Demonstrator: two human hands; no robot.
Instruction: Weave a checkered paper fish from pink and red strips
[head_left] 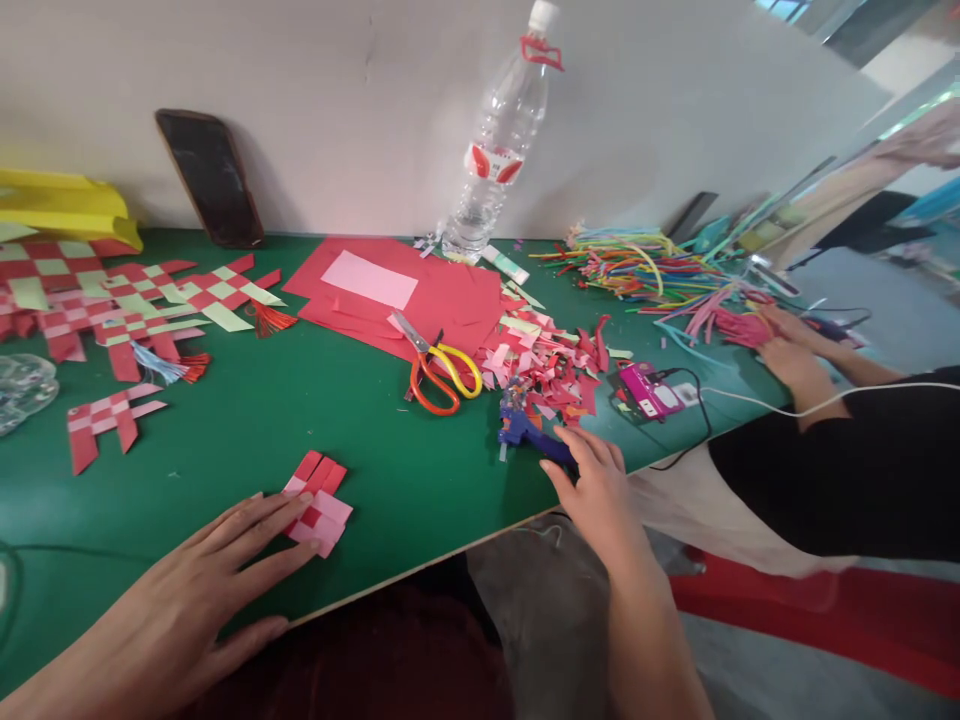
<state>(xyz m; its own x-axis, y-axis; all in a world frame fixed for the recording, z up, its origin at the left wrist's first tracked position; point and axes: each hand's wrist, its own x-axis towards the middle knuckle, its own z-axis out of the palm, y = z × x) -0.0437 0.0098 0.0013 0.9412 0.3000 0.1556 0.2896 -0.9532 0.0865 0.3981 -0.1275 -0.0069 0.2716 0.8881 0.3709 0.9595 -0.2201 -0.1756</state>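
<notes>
My left hand (225,575) lies flat, its fingertips on a small woven piece of red and pink paper strips (321,510) at the table's front edge. My right hand (596,490) is beside the handle of a blue hot glue gun (529,432). Its thumb and fingers are apart around the handle's end; whether they touch it, I cannot tell. Beyond the glue gun is a heap of red, pink and pale green paper scraps (547,360). Scissors (439,375) with red and yellow handles lie partly on red paper sheets (457,290).
Several woven paper fish (112,415) cover the left of the green table (420,500). A phone (210,180) and a water bottle (495,150) stand by the wall. Colourful pipe cleaners (637,265) and a purple power adapter (651,392) are at right, near another person's hands (795,355).
</notes>
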